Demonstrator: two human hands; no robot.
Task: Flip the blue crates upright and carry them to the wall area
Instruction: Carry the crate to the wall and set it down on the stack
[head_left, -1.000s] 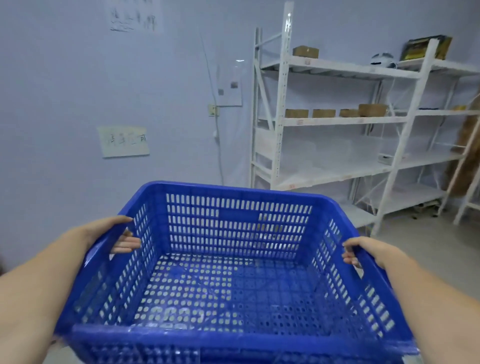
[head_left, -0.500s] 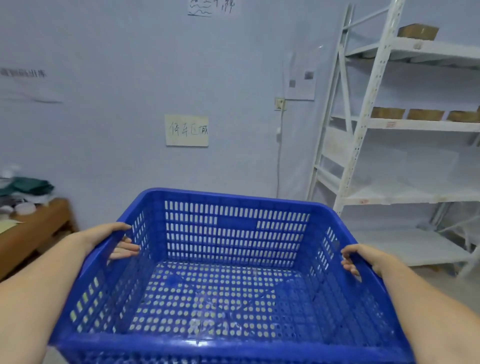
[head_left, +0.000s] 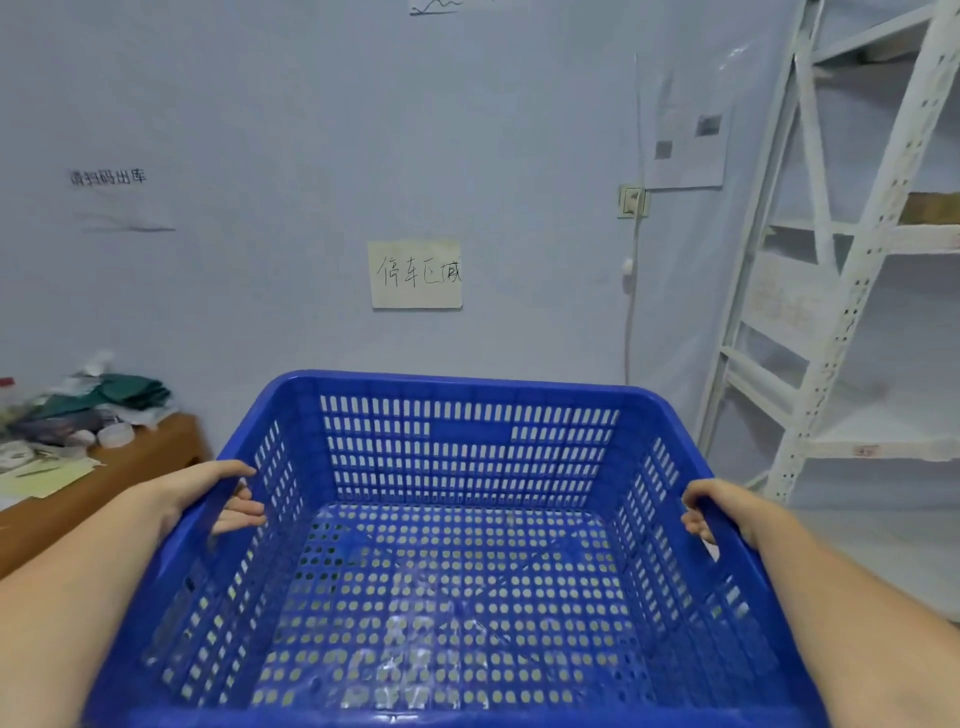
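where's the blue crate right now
Centre-bottom of the head view, the blue crate is upright between the left hand and right hand, facing the wall.

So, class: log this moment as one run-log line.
phase: carrying | blue crate: upright, empty | left hand: gripping rim | right hand: gripping rim | facing: wall

Blue perforated crate (head_left: 467, 457), white shelving (head_left: 831, 364), brown desk (head_left: 140, 467).
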